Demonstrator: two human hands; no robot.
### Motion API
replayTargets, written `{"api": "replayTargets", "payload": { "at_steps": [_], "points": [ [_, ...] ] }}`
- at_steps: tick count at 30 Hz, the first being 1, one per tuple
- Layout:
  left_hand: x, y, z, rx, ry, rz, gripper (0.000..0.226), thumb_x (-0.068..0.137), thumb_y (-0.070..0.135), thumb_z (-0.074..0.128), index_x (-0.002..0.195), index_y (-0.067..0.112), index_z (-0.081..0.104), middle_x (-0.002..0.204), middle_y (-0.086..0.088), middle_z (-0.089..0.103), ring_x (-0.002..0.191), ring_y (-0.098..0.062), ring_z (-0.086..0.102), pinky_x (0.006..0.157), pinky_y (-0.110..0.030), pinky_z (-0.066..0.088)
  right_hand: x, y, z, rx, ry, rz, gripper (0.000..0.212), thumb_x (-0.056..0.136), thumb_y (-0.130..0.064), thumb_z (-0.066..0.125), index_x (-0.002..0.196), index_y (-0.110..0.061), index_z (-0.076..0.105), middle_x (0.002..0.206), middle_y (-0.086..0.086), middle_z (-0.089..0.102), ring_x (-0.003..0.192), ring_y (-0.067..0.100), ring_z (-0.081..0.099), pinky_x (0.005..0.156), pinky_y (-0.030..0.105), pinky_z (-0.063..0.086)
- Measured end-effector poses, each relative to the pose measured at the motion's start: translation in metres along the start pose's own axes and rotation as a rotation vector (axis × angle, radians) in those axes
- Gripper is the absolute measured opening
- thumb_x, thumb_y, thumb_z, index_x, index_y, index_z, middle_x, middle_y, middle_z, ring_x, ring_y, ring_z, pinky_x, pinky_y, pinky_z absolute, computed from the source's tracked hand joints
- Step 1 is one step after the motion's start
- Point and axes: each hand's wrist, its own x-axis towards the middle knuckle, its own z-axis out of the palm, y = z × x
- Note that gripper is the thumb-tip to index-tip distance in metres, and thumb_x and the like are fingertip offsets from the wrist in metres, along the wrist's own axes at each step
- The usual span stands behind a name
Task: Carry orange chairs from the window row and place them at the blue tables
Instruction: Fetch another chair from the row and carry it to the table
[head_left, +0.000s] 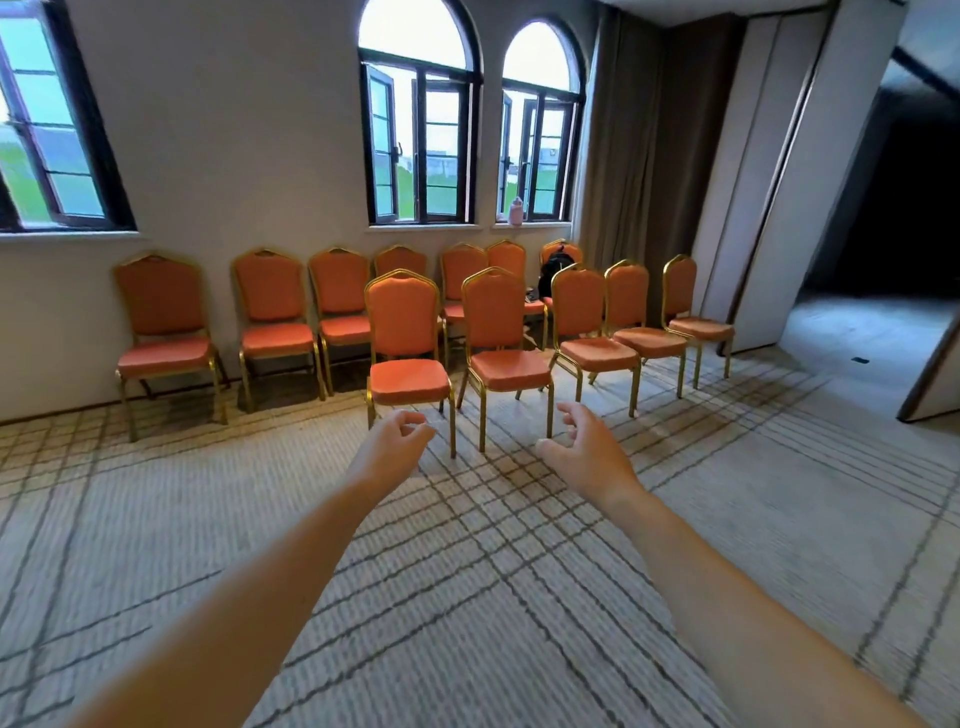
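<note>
My hands, left hand (402, 439) and right hand (584, 449), are loosely curled and empty; grabbing the nearest chair (408, 345) risks clipping its neighbour (501, 338) (they stand close).

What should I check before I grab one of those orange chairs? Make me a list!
1. Hands free: left hand and right hand hold nothing. Ok.
2. Seat bare: the near chair has nothing on it. Ok.
3. Grip: neither hand touches the near chair yet. Not ok.
4. Way there: the carpet between the hands and the near chair shows nothing lying on it. Ok.
5. Back row: a backpack sits on one chair there, so skip that one. Not ok.
6. Blue tables: out of view. Cannot tell.
</note>
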Motion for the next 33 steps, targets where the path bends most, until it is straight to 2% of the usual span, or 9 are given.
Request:
{"api": "replayTargets", "payload": {
  "at_steps": [8,11,14,19,24,29,33],
  "points": [
    [0.230,0.018,0.057,0.026,0.103,-0.014,0.036,0.094,0.033,0.053,0.125,0.015,0.055,0.108,-0.002,0.063,0.094,-0.015,0.062,0.084,-0.035,0.054,0.253,0.036,-0.003,-0.013,-0.047,-0.052,0.067,0.087,-0.035,0.061,0.148,-0.025,0.032,0.149,0.003,0.038,0.133,0.020,0.041,0.104,0.043,0.043],
    [0.295,0.019,0.074,0.039,0.122,-0.043,0.037,0.094,0.032,0.053,0.127,0.015,0.054,0.110,-0.002,0.063,0.096,-0.015,0.062,0.081,-0.030,0.052,0.332,0.045,0.004,-0.008,-0.073,-0.045,0.066,0.089,-0.035,0.061,0.147,-0.024,0.033,0.148,0.003,0.038,0.130,0.020,0.042,0.102,0.041,0.043],
    [0.359,0.010,0.088,0.030,0.134,-0.074,0.036,0.094,0.030,0.054,0.126,0.014,0.054,0.104,-0.001,0.063,0.093,-0.014,0.062,0.073,-0.026,0.051,0.404,0.059,0.022,-0.011,-0.118,-0.071,0.063,0.089,-0.032,0.061,0.146,-0.023,0.034,0.146,0.004,0.040,0.127,0.019,0.044,0.099,0.036,0.044],
    [0.481,-0.015,0.101,0.027,0.163,-0.114,0.038,0.094,0.032,0.053,0.127,0.015,0.053,0.107,-0.002,0.060,0.096,-0.015,0.061,0.079,-0.031,0.053,0.531,0.079,0.067,0.000,-0.171,-0.070,0.064,0.090,-0.030,0.062,0.147,-0.022,0.035,0.147,0.004,0.039,0.132,0.020,0.041,0.104,0.037,0.041],
    [0.629,-0.038,0.102,0.039,0.181,-0.115,0.041,0.090,0.035,0.054,0.127,0.017,0.053,0.112,-0.005,0.062,0.094,-0.017,0.064,0.086,-0.040,0.055,0.671,0.087,0.107,-0.021,-0.171,-0.094,0.063,0.089,-0.034,0.061,0.146,-0.023,0.036,0.145,0.002,0.042,0.130,0.018,0.042,0.102,0.037,0.043],
    [0.750,-0.043,0.106,0.070,0.187,-0.137,0.036,0.093,0.034,0.053,0.125,0.018,0.054,0.113,-0.005,0.061,0.098,-0.019,0.061,0.086,-0.040,0.054,0.784,0.094,0.135,-0.051,-0.190,-0.081,0.062,0.090,-0.033,0.061,0.146,-0.024,0.036,0.145,0.002,0.042,0.130,0.019,0.042,0.103,0.039,0.044],
    [0.835,-0.056,0.117,0.078,0.170,-0.158,0.035,0.092,0.035,0.053,0.123,0.020,0.054,0.108,-0.002,0.062,0.092,-0.015,0.063,0.083,-0.038,0.055,0.874,0.108,0.158,-0.070,-0.209,-0.058,0.061,0.090,-0.032,0.061,0.145,-0.024,0.037,0.143,0.003,0.043,0.126,0.018,0.045,0.097,0.038,0.048]
  ]
}}
